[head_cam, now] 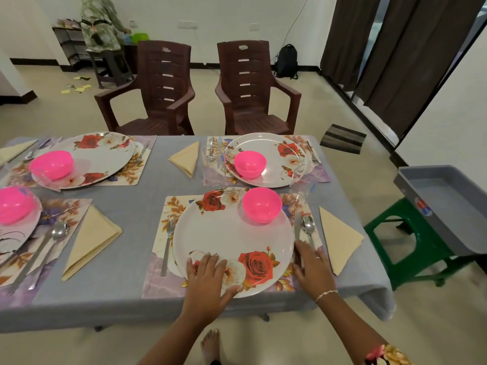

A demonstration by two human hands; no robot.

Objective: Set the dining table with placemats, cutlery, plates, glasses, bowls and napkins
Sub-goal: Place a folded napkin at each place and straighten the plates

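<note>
Steadying the near plate: four-place table, both hands flat

**Grip.** Left hand (208, 275): palm down, fingers straight and spread on the near rim of a round white plate printed with red roses (232, 233), thumb along its edge; nothing clasped. Right hand (312, 263): fingers extended, resting on the handles of a steel knife (297, 225) and a steel spoon (308, 226) just right of that plate; nothing clasped.

**Setting under the hands.** The plate sits on a rectangular floral placemat (158, 283) at the near edge of the table covered in grey cloth (118, 285). A glossy pink plastic bowl (261, 205) stands on the plate's far side. A steel fork (168, 241) lies left of the plate. A folded cream napkin (340, 238) lies on the cloth right of the mat. A clear glass (300, 194) stands at the mat's far right corner.

**Counts, whole table.**
- Placemats: 4
- Rose plates: 4, one cut off at the left
- Pink bowls: 4, one per plate
- Cream napkins: 4
- Forks: 3 in view
- Spoons: 2 plainly seen
- Clear glasses: at least 3, hard to separate from the prints

**Beyond.**
- Brown plastic armchairs (166, 88): 2
- Grey plastic tray (453, 204): 1, on a green plastic stool (374, 233)
- Red-and-blue sticker (423, 206): on the tray, lettering unreadable
</note>
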